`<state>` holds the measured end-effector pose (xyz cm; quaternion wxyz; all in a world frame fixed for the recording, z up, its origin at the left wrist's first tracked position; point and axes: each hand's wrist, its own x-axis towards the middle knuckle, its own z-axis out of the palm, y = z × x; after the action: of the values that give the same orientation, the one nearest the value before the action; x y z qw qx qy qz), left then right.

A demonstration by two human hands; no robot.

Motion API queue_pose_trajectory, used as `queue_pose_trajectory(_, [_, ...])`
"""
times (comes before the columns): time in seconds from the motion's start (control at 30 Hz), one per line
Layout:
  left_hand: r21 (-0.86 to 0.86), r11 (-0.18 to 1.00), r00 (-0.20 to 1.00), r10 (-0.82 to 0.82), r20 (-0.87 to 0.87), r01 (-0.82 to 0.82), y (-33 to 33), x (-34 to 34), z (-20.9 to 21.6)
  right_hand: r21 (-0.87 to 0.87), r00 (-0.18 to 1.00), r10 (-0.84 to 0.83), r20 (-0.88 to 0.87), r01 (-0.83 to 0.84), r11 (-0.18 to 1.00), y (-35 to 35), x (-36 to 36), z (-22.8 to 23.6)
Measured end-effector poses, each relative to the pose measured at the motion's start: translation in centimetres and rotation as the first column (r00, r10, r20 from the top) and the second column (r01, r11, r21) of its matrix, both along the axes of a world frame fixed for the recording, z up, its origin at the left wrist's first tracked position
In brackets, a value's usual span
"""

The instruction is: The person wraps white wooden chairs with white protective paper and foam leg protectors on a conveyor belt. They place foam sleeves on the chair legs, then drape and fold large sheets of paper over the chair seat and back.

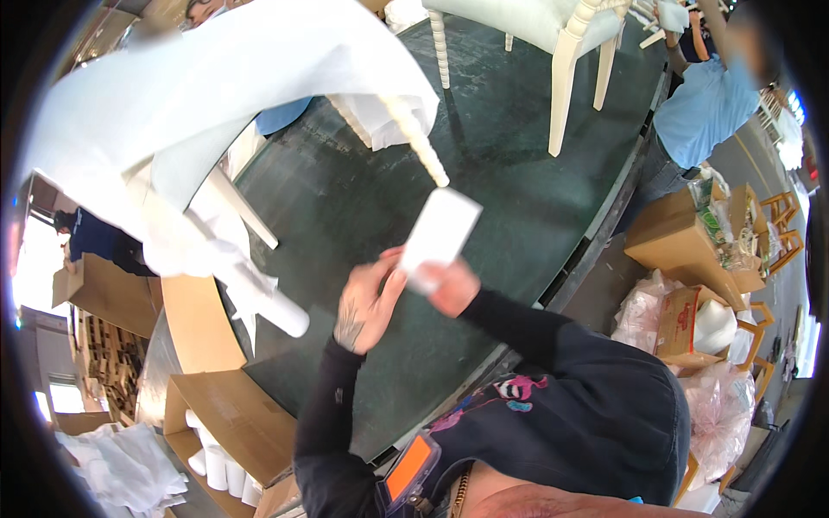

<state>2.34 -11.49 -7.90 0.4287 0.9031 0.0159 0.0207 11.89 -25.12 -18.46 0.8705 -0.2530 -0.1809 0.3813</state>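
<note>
Both grips closed on white foam sheet (439, 237), left hand (367, 302), right hand (451, 289), long axis tilting up-right

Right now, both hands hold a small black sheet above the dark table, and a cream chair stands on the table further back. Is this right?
Not quite: the small sheet is white, not black. The head view shows the left hand and right hand holding it above the dark table, with the cream chair standing on it further back.
</note>
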Motion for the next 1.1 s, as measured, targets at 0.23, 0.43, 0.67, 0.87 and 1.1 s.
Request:
queue_pose_trajectory(0.23, [0.93,-0.336,0.881,-0.472,-0.026,-0.152,-1.7,27.8,5.0,-0.677,0.589,0.336,0.735,0.617,0.401,-12.3,20.4,-9.0])
queue_pose_trajectory(0.43, [0.955,-0.252,0.939,-0.264,-0.221,0.154,-3.2,38.9,8.0,-0.476,0.432,0.234,0.871,0.627,0.616,-11.1,25.2,-12.7])
queue_pose_trajectory(0.67, [0.983,0.154,0.967,-0.248,-0.059,0.099,-6.8,42.3,9.9,-0.147,0.65,-0.354,0.673,0.586,0.797,-4.9,24.9,-2.4])
queue_pose_trajectory(0.87, [0.99,0.078,0.962,-0.255,-0.094,0.117,-8.4,43.0,11.1,-0.625,0.654,-0.021,0.756,0.732,0.271,0.6,29.2,0.0])
queue_pose_trajectory(1.1, [0.998,0.06,0.888,-0.459,0.039,-0.013,-3.4,40.2,15.3,-0.485,0.499,0.054,0.865,0.803,0.346,-2.6,32.0,-7.9])
